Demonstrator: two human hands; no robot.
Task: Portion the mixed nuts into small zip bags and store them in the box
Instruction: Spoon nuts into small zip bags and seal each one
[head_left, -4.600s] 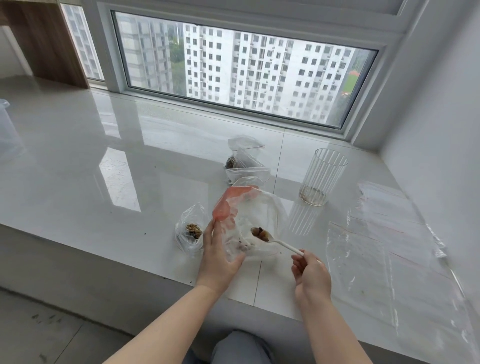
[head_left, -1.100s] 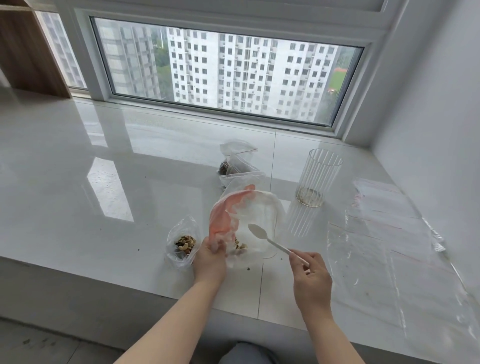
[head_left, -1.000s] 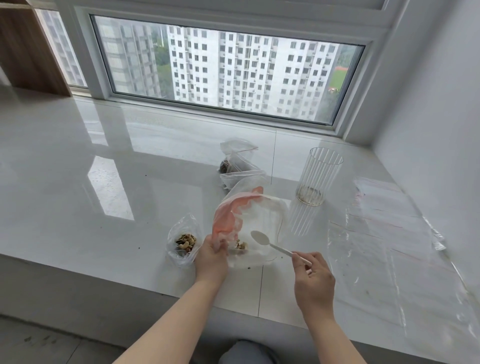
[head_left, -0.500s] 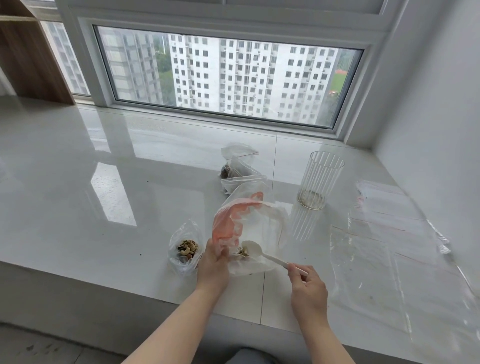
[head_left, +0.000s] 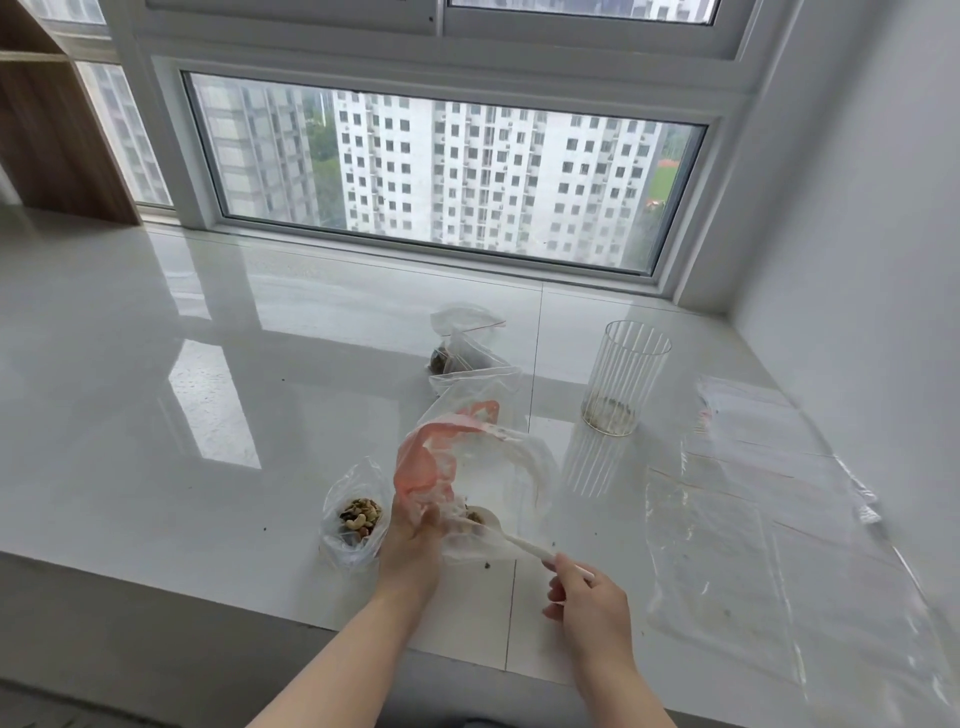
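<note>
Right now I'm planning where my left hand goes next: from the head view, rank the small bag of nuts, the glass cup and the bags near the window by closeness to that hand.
1. Small bag of nuts: just left of the left hand, nearly touching.
2. Bags near the window: straight ahead, well beyond the hand.
3. Glass cup: farthest, ahead and to the right.

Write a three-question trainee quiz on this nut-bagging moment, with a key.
1. True or false: the ribbed glass stands upright.
2. What does the right hand hold?
A. white spoon
B. scissors
C. a lid
3. Fill in: the left hand grips the large ____.

Key: 1 true. 2 A; its bowl is inside the large bag, at the nuts. 3 bag, the one with a red patch, right of the small bag of nuts.
</note>
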